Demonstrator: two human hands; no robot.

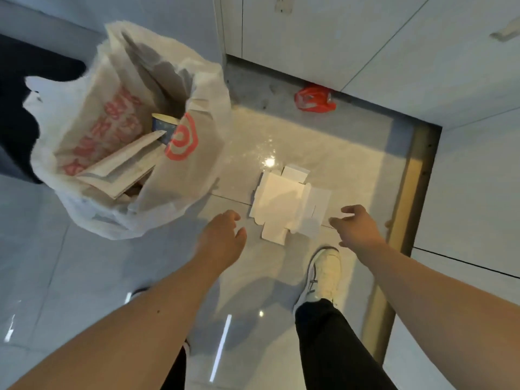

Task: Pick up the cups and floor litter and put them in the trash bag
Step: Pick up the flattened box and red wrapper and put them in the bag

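Observation:
A white plastic trash bag [194,175] with red print stands open on the floor at the left. Inside it I see a blue cup [162,125] and flat brown paper packaging [121,170]. A flattened white cardboard box [289,204] lies on the glossy tile just right of the bag. My left hand [222,237] hovers near the box's lower left corner, fingers apart and empty. At the box's right edge my right hand [357,226] is also empty, with fingers spread. A crumpled red plastic bag [313,98] lies farther back by the cabinet base.
White cabinets [365,46] line the back and right, with a dark threshold strip [405,209] along the right. My right foot in a white sneaker [323,274] stands just below the box. A dark shape [17,116] sits at the left edge behind the bag.

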